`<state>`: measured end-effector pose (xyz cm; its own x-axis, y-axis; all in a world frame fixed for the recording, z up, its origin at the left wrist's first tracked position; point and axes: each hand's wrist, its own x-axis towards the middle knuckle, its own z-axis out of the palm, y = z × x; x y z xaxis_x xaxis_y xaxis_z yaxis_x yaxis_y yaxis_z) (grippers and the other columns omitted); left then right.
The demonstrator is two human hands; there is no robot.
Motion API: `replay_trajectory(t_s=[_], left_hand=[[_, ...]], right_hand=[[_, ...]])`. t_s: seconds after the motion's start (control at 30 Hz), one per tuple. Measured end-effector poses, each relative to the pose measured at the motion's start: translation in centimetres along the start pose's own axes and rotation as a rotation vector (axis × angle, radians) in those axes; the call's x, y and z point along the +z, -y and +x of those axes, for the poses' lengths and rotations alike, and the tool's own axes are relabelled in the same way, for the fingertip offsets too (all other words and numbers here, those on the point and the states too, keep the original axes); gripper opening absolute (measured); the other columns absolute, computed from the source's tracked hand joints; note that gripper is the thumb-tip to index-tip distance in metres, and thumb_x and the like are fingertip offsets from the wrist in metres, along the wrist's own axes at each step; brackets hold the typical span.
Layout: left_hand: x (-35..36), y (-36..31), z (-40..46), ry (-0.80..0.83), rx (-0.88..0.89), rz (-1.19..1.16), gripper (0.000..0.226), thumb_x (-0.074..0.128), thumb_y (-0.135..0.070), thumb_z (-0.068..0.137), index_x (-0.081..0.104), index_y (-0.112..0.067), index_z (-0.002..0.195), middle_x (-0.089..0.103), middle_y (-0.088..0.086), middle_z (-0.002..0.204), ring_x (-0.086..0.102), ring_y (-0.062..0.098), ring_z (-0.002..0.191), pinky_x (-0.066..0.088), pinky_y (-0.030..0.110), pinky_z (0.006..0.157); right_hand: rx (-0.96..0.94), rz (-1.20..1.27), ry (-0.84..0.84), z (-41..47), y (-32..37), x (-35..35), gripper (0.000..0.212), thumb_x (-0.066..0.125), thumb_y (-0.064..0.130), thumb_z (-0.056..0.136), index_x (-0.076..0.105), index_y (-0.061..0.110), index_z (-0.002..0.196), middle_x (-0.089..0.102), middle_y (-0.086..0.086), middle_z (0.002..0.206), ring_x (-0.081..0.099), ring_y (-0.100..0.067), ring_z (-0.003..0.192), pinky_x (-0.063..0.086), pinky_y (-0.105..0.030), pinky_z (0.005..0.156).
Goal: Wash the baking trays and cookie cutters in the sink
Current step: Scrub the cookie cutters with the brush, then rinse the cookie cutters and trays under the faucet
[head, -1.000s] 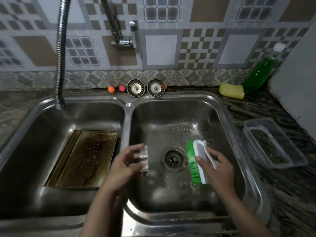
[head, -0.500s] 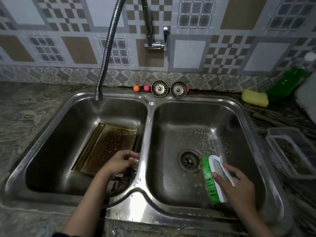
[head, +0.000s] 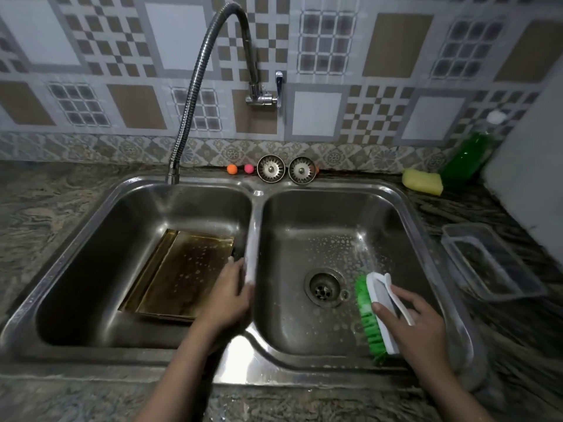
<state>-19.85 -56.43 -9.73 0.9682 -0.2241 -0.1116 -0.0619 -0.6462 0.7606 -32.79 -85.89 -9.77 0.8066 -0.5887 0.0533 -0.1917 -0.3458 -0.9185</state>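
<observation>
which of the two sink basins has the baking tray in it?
The left stainless-steel basin: the brown-stained rectangular baking tray lies flat on its floor, beside the left hand. The right basin holds only suds around its drain.

We cannot see the fingers (head: pixel 240 266) of the left hand (head: pixel 228 295) past the tips, which dip behind the sink divider (head: pixel 252 239); whether they hold anything we cannot tell. That hand hides the baking tray (head: pixel 182 269) at its near right corner. The green bottle (head: pixel 466 155) is blurred, and both forearms run off the bottom edge.
</observation>
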Motion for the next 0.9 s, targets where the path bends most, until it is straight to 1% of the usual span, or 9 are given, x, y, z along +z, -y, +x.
replay_trajectory(t_s=[0.07, 0.1, 0.17, 0.23, 0.33, 0.57, 0.73, 0.8, 0.9], left_hand=[[1.4, -0.6, -0.4, 0.077, 0.023, 0.165, 0.069, 0.047, -0.036, 0.095, 0.011, -0.017, 0.151, 0.003, 0.001, 0.159, 0.001, 0.017, 0.147, 0.0, 0.046, 0.116], [2.1, -0.7, -0.4, 0.106, 0.026, 0.269, 0.073, 0.044, -0.039, 0.095, 0.002, -0.017, 0.151, -0.006, 0.002, 0.159, -0.006, 0.018, 0.147, -0.006, 0.049, 0.114], [3.1, -0.6, -0.5, 0.126, 0.039, 0.463, 0.079, 0.037, -0.044, 0.096, -0.01, -0.012, 0.15, -0.02, 0.007, 0.157, -0.016, 0.021, 0.145, -0.008, 0.05, 0.114], [3.8, -0.5, -0.7, 0.101, 0.05, 0.541, 0.08, 0.033, -0.047, 0.096, -0.012, -0.007, 0.149, -0.023, 0.01, 0.156, -0.019, 0.023, 0.144, -0.006, 0.048, 0.115], [4.1, -0.1, -0.7, 0.075, 0.065, 0.564, 0.081, 0.033, -0.048, 0.096, -0.01, -0.005, 0.149, -0.02, 0.011, 0.157, -0.016, 0.025, 0.145, 0.0, 0.048, 0.116], [4.2, 0.3, -0.4, 0.074, 0.085, 0.589, 0.081, 0.036, -0.047, 0.095, -0.004, -0.004, 0.149, -0.014, 0.013, 0.158, -0.011, 0.026, 0.146, 0.005, 0.052, 0.116], [4.0, 0.1, -0.6, 0.076, 0.072, 0.587, 0.079, 0.039, -0.044, 0.095, -0.002, -0.004, 0.15, -0.013, 0.012, 0.158, -0.009, 0.025, 0.147, 0.005, 0.052, 0.116], [3.7, -0.3, -0.9, 0.063, 0.074, 0.521, 0.077, 0.045, -0.038, 0.095, 0.004, -0.004, 0.15, -0.006, 0.012, 0.159, -0.004, 0.025, 0.147, 0.006, 0.053, 0.116], [3.5, -1.4, -2.2, 0.016, 0.112, 0.429, 0.071, 0.052, -0.029, 0.093, 0.016, -0.004, 0.149, 0.015, 0.012, 0.158, 0.012, 0.025, 0.146, 0.008, 0.053, 0.116]], right_hand=[[0.002, -0.004, -0.013, -0.1, 0.2, -0.8, 0.046, 0.084, 0.023, 0.068, 0.067, 0.022, 0.11, 0.068, 0.002, 0.108, 0.064, -0.019, 0.099, 0.054, -0.035, 0.078], [0.001, -0.017, -0.019, -0.1, 0.3, -1.3, 0.047, 0.084, 0.026, 0.068, 0.067, 0.023, 0.112, 0.068, 0.004, 0.11, 0.063, -0.018, 0.099, 0.054, -0.035, 0.077], [0.006, -0.061, -0.045, -0.2, 0.3, -2.6, 0.047, 0.084, 0.032, 0.067, 0.067, 0.027, 0.111, 0.067, 0.007, 0.111, 0.063, -0.016, 0.099, 0.054, -0.033, 0.075], [0.005, -0.097, -0.065, -0.3, 0.7, -4.2, 0.048, 0.084, 0.031, 0.067, 0.067, 0.027, 0.111, 0.066, 0.007, 0.111, 0.062, -0.016, 0.099, 0.05, -0.028, 0.074], [0.004, -0.163, -0.092, -0.7, 1.1, -7.4, 0.049, 0.084, 0.023, 0.068, 0.066, 0.022, 0.114, 0.064, 0.005, 0.108, 0.06, -0.014, 0.1, 0.044, -0.024, 0.076], [0.035, -0.425, -0.189, -0.9, -1.0, -14.8, 0.049, 0.083, 0.026, 0.07, 0.067, 0.017, 0.115, 0.067, -0.002, 0.115, 0.061, -0.021, 0.104, 0.042, -0.028, 0.08], [0.062, -0.506, -0.13, -0.1, -3.7, -16.4, 0.054, 0.078, 0.03, 0.076, 0.06, 0.017, 0.126, 0.063, -0.009, 0.125, 0.059, -0.028, 0.111, 0.04, -0.027, 0.076], [0.062, -0.541, -0.096, 0.3, -3.8, -16.4, 0.056, 0.073, 0.031, 0.081, 0.053, 0.017, 0.132, 0.061, -0.012, 0.126, 0.058, -0.032, 0.112, 0.043, -0.029, 0.075], [0.033, -0.702, -0.008, 0.4, -4.0, -16.6, 0.058, 0.063, 0.037, 0.087, 0.044, 0.017, 0.138, 0.053, -0.017, 0.123, 0.053, -0.038, 0.11, 0.048, -0.038, 0.079]])
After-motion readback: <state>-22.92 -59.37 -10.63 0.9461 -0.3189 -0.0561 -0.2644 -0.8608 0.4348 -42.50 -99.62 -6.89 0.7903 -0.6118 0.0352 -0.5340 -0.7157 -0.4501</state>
